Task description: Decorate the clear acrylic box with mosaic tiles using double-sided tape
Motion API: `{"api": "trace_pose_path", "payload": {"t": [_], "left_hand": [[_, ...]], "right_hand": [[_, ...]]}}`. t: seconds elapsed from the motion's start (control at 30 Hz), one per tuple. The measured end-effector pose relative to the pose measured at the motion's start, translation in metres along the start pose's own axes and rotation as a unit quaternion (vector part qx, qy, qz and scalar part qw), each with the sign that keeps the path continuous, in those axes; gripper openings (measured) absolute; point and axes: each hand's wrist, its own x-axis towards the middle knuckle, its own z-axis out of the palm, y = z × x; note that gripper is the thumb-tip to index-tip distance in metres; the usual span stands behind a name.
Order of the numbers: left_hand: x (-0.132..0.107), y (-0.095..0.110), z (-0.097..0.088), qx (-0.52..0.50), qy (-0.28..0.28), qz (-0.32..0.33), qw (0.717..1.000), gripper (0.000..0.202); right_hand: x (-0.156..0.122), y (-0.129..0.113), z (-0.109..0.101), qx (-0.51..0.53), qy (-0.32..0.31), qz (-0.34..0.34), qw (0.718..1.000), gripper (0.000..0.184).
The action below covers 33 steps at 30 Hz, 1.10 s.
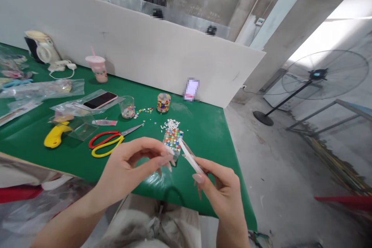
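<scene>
My right hand (221, 186) grips a pair of white tweezers (190, 157), thumb and fingers pressed on its arms, the tip pointing up and left. My left hand (139, 159) is closed in a pinch at the left; whatever lies between its fingertips is too small to make out. Just beyond both hands a clear box covered with colourful mosaic tiles (173, 138) sits on the green table, its near left part hidden by my left fingers. A pile of small white pieces (171, 124) lies behind the box.
Red-and-yellow scissors (107, 143) lie left of my left hand. Behind stand a tiled round jar (163, 103), a clear cup of pieces (128, 108), a phone (100, 100) and a pink tumbler (99, 69). A white partition (139, 54) borders the table (209, 124).
</scene>
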Motion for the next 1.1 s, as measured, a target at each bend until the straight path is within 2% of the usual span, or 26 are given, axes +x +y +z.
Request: {"api": "trace_pose_path", "payload": {"t": [0.13,0.33,0.5,0.67,0.87,1.1], "left_hand": [[0.006,0.001,0.000,0.048,-0.021,-0.030,0.998,0.020],[0.006,-0.001,-0.003,0.061,-0.074,-0.054,0.994,0.023],[0.006,-0.002,-0.004,0.105,-0.117,-0.080,0.984,0.021],[0.008,-0.001,-0.002,0.127,-0.148,-0.085,0.977,0.018],[0.010,-0.004,0.003,0.147,-0.147,-0.076,0.975,0.010],[0.009,-0.006,0.000,0.178,-0.168,-0.074,0.967,0.011]], "right_hand": [[0.001,-0.005,-0.003,0.005,-0.049,0.035,0.998,0.025],[0.007,-0.007,-0.009,-0.017,-0.108,0.085,0.990,0.018],[0.020,-0.010,-0.017,-0.061,-0.195,0.127,0.971,0.024],[0.034,-0.018,-0.026,-0.095,-0.277,0.124,0.948,0.027],[0.045,-0.028,-0.032,-0.115,-0.305,0.128,0.937,0.026],[0.047,-0.024,-0.033,-0.104,-0.328,0.154,0.926,0.025]]}}
